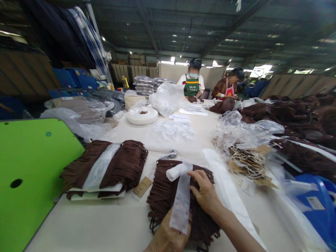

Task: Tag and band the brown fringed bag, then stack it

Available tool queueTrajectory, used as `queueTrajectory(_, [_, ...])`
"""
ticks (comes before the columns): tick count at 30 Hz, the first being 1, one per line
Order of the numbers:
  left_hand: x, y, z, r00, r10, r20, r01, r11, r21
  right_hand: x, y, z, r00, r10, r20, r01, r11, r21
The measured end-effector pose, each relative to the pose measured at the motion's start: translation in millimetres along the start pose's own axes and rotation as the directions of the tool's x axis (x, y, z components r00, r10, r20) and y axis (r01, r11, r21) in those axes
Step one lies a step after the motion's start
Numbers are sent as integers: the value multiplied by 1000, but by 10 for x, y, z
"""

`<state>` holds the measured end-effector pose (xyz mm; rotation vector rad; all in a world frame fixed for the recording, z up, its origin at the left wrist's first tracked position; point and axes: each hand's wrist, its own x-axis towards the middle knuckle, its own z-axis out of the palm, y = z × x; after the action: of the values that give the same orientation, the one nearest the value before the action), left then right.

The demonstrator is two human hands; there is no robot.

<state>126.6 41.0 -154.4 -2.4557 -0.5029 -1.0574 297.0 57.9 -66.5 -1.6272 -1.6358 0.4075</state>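
A folded brown fringed garment [165,190] lies on the white table [110,224] right in front of me. A white paper band [181,199] runs over it, rolled up at its far end. My right hand [206,192] rests on the garment with its fingers pressed on the band's right edge. My left hand [168,238] is at the near edge, gripping the band's lower end against the fabric. A second stack of brown garments [107,168], with a white band across it, sits to the left.
A green board [31,168] fills the left. Clear bags with cardboard tags [246,157] lie to the right, brown garments [296,119] beyond, a blue bin [320,203] at the right edge. Two people work at the far end beside a white tape roll [142,115].
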Motion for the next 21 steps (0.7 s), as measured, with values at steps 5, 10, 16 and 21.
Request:
queueTrajectory(5, [142,-38,-96,996,-53,-64,50,997,-51,-40,-132,-80,989,3,145,12,994,-104])
queueTrajectory(10, [174,-47,-160,997,-52,-62,46,994,-96,-176,-249,-174,945,-21,328,64,991,-121])
queueTrajectory(16, [101,-9,-200,991,-126,39,131,976,-175,-411,-294,-336,879,-44,476,5,996,84])
queueTrajectory(21, [144,-6,-265,988,-147,44,152,969,-193,-781,-106,-557,883,-128,451,100,991,86])
